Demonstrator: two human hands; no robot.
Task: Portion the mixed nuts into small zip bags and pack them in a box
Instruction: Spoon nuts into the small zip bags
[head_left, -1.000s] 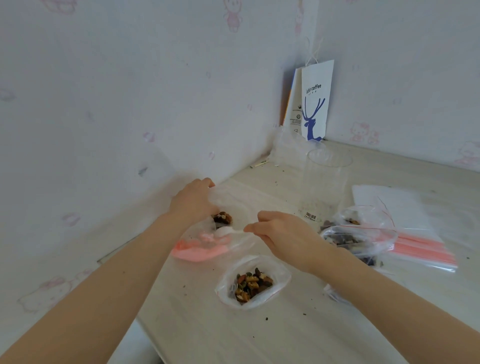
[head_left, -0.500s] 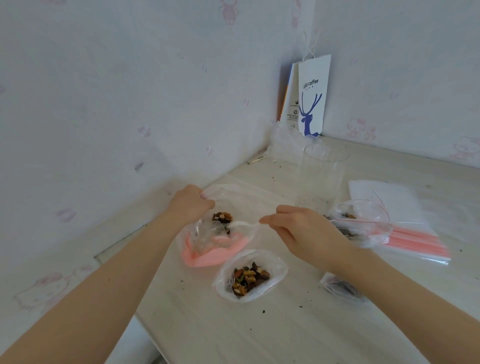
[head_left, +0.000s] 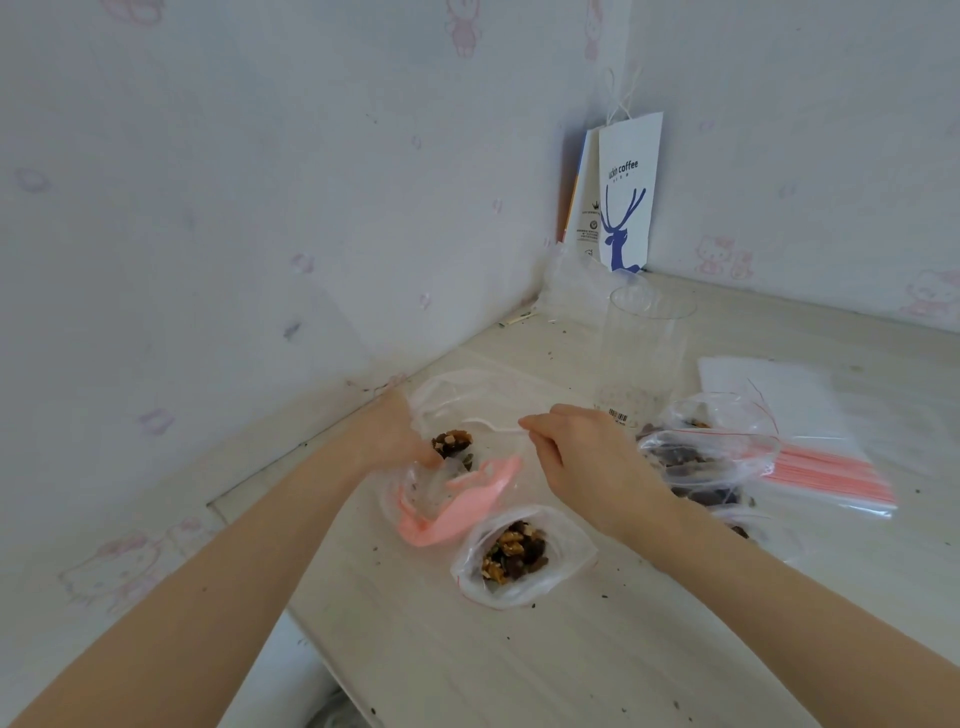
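left hand gripping nut bag rim, right hand grip pinching spoon, wall close left

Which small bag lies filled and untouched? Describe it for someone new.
Start at the pale table, just in front of the pink plastic. The small clear bag lies nearest the camera, holding nuts. Unlike the larger bag behind it, no hand holds it.

light: soft, even daylight | shadows: faint | focus: slightly soft (compression haze) | edges: wide-angle bowing
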